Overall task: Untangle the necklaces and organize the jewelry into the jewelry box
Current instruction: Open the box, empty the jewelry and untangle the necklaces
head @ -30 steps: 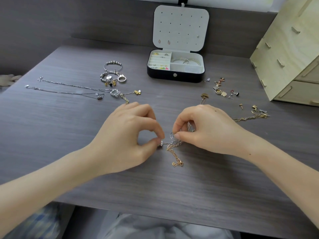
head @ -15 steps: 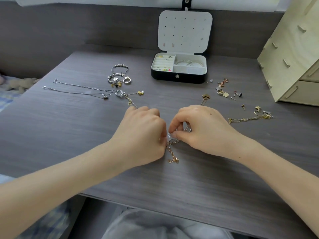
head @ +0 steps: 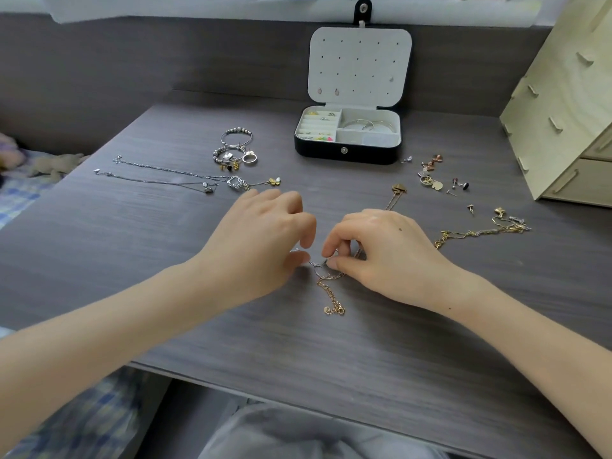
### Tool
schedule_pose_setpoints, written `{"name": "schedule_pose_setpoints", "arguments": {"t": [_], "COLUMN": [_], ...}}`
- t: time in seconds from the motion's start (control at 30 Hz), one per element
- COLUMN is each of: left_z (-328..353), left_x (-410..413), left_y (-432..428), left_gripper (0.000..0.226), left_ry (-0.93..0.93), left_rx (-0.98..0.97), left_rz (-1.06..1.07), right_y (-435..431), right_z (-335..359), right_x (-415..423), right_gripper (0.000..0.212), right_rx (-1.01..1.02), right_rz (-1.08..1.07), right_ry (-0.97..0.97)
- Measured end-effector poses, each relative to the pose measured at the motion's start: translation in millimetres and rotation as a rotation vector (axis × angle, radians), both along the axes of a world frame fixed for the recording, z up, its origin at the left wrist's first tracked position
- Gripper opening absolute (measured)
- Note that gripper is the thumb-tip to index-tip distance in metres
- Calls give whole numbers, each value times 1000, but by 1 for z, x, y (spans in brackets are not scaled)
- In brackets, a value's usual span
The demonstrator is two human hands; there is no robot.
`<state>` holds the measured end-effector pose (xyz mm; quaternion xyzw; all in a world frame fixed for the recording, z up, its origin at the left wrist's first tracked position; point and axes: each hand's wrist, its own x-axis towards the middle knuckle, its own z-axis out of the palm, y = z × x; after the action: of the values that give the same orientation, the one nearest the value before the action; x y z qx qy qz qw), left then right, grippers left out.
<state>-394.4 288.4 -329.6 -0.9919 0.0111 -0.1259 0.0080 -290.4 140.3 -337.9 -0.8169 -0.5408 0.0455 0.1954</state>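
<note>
**Item 1:** tangled necklaces [head: 326, 278], 1 gold strand and 1 silver, knotted. They lay on the tabletop [head: 331, 359] near its centre, between both hands, with the gold tail and clasp trailing toward 6 o'clock.

**Right hand** [head: 387, 253], at 3 o'clock of the knot: fingers [head: 331, 250] curled, thumb and forefinger pinching the knot.

**Left hand** [head: 261, 236], at 9 o'clock: fingers curled, thumb tip at the silver strand. Whether it pinched could not be told.

**Handling note (judgement):** the knot likely wanted loosening, not pulling. Hold 1 strand flat, tease out loops with a fingertip, and feed the free clasp end back through.

**Surrounding stock:**
- Jewelry box [head: 347, 155], open, at 12 o'clock.
- 2 silver necklaces [head: 159, 175], laid straight, at 10 o'clock.
- Bracelets [head: 235, 147], at 11 o'clock.
- Earrings [head: 433, 180], at 2 o'clock.
- Gold chain [head: 480, 231], at 3 o'clock.
- Wooden drawer unit [head: 569, 111], beyond.
</note>
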Motion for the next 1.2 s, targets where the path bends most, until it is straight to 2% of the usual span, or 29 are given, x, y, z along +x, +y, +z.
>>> {"name": "schedule_pose_setpoints", "arguments": {"t": [0.1,0.23,0.4,0.57,0.77,0.97,1.2], "left_z": [0,0,-4,-13,-15,-8,-6], "left_x": [2,-5,-10,-6,0,6,5], "left_y": [2,-2,-10,-20,-29,-30,-25], "left_gripper": [26,13,11,11,8,10,11], "left_ry": [-37,-102,35,42,20,74,124], "left_rx": [27,-80,-323,-456,-499,-506,-555], "left_rz": [-17,10,256,384,486,503,501], "right_y": [-1,-1,4,9,14,17,13], "right_z": [-1,-3,2,5,3,2,-4], "right_x": [1,1,3,2,1,-2,3], "right_gripper": [5,5,6,10,17,11,15], "right_rx": [11,20,16,-46,-65,-158,-115], "right_rz": [0,3,39,112,161,154,97], "right_ry": [6,-8,-78,-192,-289,-351,-221]}}
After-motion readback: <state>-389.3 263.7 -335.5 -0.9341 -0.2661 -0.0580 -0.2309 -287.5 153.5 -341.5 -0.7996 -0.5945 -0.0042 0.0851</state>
